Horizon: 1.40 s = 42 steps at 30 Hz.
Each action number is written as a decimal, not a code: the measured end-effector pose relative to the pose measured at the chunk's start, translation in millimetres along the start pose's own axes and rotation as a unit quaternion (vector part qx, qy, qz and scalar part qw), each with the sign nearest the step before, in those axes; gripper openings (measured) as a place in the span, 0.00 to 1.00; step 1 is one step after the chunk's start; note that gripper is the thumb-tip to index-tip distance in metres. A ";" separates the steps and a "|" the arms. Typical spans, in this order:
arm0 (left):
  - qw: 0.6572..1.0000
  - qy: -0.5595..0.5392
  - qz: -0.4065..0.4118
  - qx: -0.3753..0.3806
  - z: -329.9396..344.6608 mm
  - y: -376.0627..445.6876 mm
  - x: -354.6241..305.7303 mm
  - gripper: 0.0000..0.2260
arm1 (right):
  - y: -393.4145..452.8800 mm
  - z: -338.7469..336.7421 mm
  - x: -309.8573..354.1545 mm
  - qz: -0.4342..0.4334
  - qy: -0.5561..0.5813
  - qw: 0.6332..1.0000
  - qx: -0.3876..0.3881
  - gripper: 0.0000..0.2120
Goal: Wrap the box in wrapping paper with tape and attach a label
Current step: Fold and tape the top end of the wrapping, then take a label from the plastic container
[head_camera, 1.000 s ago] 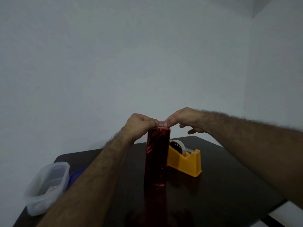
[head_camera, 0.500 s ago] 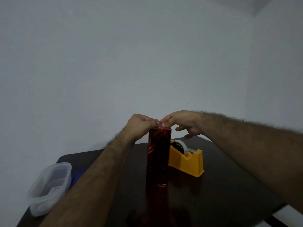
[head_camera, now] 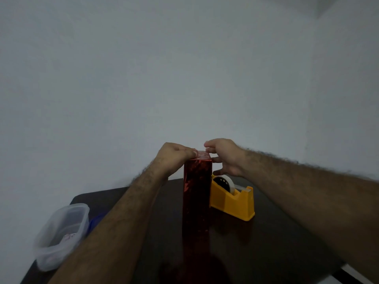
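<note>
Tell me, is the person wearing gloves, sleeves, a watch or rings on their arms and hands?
No. Both forearms are bare and hairy as far as the view shows, with no sleeve in sight. The left hand and the right hand wear no gloves, and no watch or bracelet shows at either wrist. No ring is visible, though the light is dim and some fingers are hidden.
</note>
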State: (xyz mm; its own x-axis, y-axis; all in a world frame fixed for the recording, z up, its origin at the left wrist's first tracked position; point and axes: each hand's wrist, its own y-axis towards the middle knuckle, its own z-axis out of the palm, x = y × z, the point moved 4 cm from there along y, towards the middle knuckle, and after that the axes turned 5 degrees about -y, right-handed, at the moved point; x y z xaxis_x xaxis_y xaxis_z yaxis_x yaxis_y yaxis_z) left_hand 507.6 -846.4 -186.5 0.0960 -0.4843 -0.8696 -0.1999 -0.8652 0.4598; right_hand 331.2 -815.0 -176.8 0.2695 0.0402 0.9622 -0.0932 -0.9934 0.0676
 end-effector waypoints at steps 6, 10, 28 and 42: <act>1.000 -0.004 0.003 -0.020 2.7 -3.9 1.0 0.07 | -19.0 15.1 -23.7 -0.175 -0.066 0.980 -0.067 0.30; 0.997 0.051 0.025 -0.048 6.9 -7.8 -1.2 0.12 | -46.7 31.3 -42.3 -0.331 -0.187 0.908 -0.175 0.31; 0.997 -0.032 -0.014 0.070 15.6 -21.8 33.5 0.13 | -20.6 13.6 -69.7 -0.257 -0.010 0.951 -0.172 0.29; 0.965 0.177 -0.119 -0.150 9.4 -57.9 58.4 0.17 | 0.2 45.1 -116.8 -0.080 0.099 0.992 -0.007 0.24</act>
State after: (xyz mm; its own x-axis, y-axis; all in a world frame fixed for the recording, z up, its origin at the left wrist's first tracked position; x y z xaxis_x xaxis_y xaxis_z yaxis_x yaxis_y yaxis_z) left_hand 515.6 -823.4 -265.6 0.4424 -0.2345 -0.8656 0.1548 -0.9308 0.3313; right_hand 343.0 -824.8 -301.1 0.0884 0.2200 0.9715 -0.0784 -0.9708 0.2269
